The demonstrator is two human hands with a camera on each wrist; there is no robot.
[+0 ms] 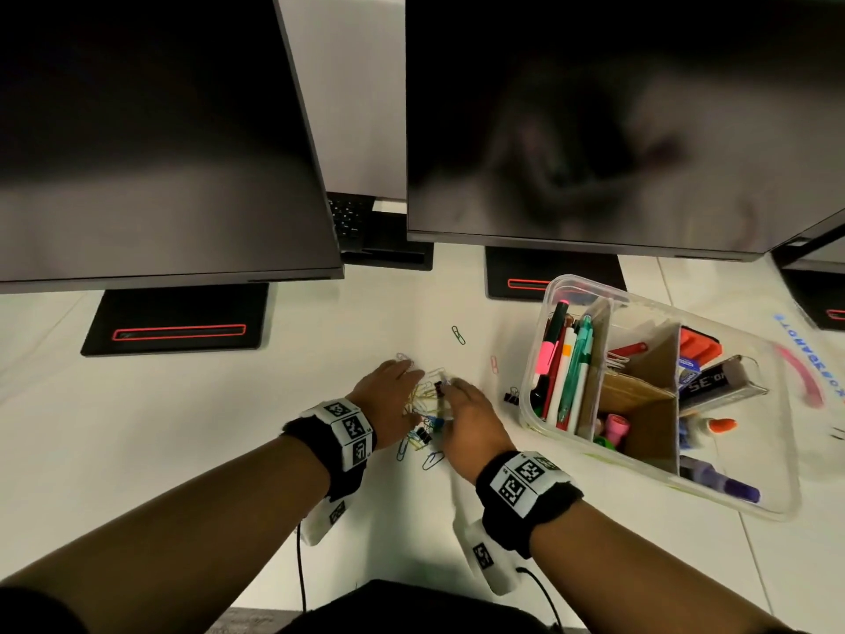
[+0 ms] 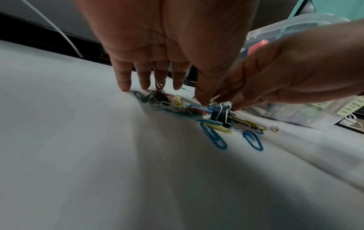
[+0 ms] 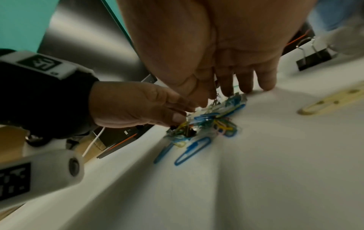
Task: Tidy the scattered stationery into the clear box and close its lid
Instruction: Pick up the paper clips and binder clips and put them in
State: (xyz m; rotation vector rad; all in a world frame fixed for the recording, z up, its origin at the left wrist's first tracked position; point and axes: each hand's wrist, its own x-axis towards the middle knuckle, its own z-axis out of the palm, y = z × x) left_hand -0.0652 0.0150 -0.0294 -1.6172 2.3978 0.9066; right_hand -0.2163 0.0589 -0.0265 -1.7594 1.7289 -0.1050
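Observation:
A heap of coloured paper clips and small black binder clips (image 1: 427, 411) (image 2: 199, 113) (image 3: 210, 119) lies on the white desk. My left hand (image 1: 402, 386) (image 2: 177, 91) stands at its left side with straight fingers, fingertips on the desk. My right hand (image 1: 457, 404) (image 3: 224, 93) does the same at the right side, so the heap sits between both palms. Neither hand grips anything. The clear box (image 1: 562, 286) stands open to the right, holding pens, markers, glue and cardboard dividers.
Stray clips lie apart: a green one (image 1: 458, 334), a pink one (image 1: 494, 363), two blue ones (image 1: 432, 459), and a black binder clip (image 1: 512, 396) by the box. A clear lid with pink print (image 1: 809, 382) lies right of the box. Two monitors on black bases (image 1: 178, 318) overhang the back.

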